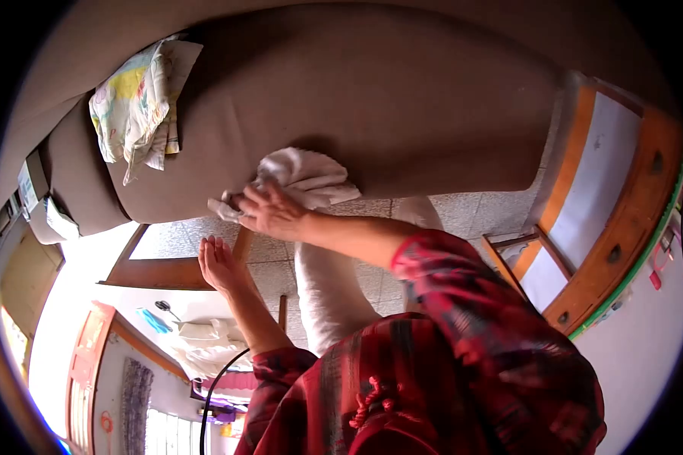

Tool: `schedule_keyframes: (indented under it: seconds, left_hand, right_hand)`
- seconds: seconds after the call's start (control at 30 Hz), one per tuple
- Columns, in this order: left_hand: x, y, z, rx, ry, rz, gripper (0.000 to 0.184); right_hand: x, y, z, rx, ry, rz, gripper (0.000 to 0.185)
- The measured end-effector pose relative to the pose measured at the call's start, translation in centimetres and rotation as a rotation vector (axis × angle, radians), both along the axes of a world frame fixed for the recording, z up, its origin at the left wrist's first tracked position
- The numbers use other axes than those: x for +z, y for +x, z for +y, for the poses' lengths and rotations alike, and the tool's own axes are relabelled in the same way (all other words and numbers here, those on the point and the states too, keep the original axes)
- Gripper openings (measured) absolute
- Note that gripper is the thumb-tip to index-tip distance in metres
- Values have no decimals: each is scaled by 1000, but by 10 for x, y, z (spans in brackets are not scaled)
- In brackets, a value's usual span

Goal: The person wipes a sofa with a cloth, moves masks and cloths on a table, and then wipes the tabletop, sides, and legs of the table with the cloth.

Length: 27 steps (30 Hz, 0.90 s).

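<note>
A crumpled white cloth point(307, 173) lies at the front edge of the brown sofa seat point(402, 98). My right hand point(272, 214) is on its near left part, with a bit of the cloth bunched at the fingertips; the fingers are slightly blurred. Lower and to the left, my left hand point(220, 265) is raised with its fingers stretched out and nothing in it. It is apart from the cloth, beside a wooden-edged table.
A patterned cloth point(140, 98) lies on the sofa at the upper left. The wooden-edged table point(167, 274) stands at the left, near a bright doorway. At the right are wooden drawers point(622, 227) and a small wooden frame point(527, 250). A black cable point(212, 387) hangs below.
</note>
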State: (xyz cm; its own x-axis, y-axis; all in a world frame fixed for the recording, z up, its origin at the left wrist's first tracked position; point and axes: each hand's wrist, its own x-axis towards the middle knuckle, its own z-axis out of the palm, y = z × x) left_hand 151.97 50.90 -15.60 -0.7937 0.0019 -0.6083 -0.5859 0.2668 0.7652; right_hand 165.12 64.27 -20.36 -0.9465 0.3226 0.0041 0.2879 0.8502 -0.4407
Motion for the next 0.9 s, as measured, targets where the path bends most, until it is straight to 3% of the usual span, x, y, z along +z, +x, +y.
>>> schedule_keyframes:
  seconds: [0.1, 0.17, 0.23, 0.3, 0.33, 0.4, 0.43, 0.53, 0.57, 0.63, 0.67, 0.77, 0.8, 0.83, 0.9]
  left_hand:
    - [3, -2, 9, 15, -7, 21, 28]
    - [8, 8, 9, -6, -43, 9, 28]
    - [-3, 4, 8, -57, -29, -5, 27]
    - [4, 12, 11, -104, -78, -76, 26]
    - [0, 8, 4, -117, -18, -105, 24]
    - [3, 10, 10, -143, -6, -85, 23]
    - [3, 13, 12, -172, -1, -81, 23]
    - [-10, 19, 13, -211, 4, -92, 21]
    - [-15, 23, 14, -241, 24, -114, 20]
    - [-22, 30, 16, -335, 83, -92, 14]
    - [-24, 33, 20, -310, 85, -123, 15]
    - [-18, 58, 50, -301, 24, -153, 16]
    - [-19, 62, 51, -362, 50, -183, 16]
    - [-18, 66, 58, -383, 66, -179, 16]
    - [-15, 78, 73, -426, 2, -186, 20]
  right_hand:
    - [-20, -25, -9, 141, -40, -103, 26]
    - [-25, -17, -2, 245, 79, -106, 29]
    - [-46, -9, 11, 74, 297, -28, 49]
    - [-61, 5, 33, -188, 66, 116, 50]
    - [-69, 22, 50, -367, -209, 59, 39]
    - [-83, 86, 87, -1027, -223, 82, 26]
    - [-60, 150, 118, -890, 189, 102, 42]
    - [-57, 346, 124, -1107, 271, -346, 71]
    - [-50, 408, 114, -1243, 242, -579, 74]
    - [-40, 522, 93, -1504, 119, -994, 60]
    - [-64, 611, 83, -1711, -297, -1194, 60]
    - [-2, 599, 84, -1765, 19, -969, 60]
    - [-10, 602, 87, -1569, 208, -713, 61]
    - [12, 554, 109, -1307, 324, -288, 63]
    - [11, 470, 143, -1179, 409, -214, 63]
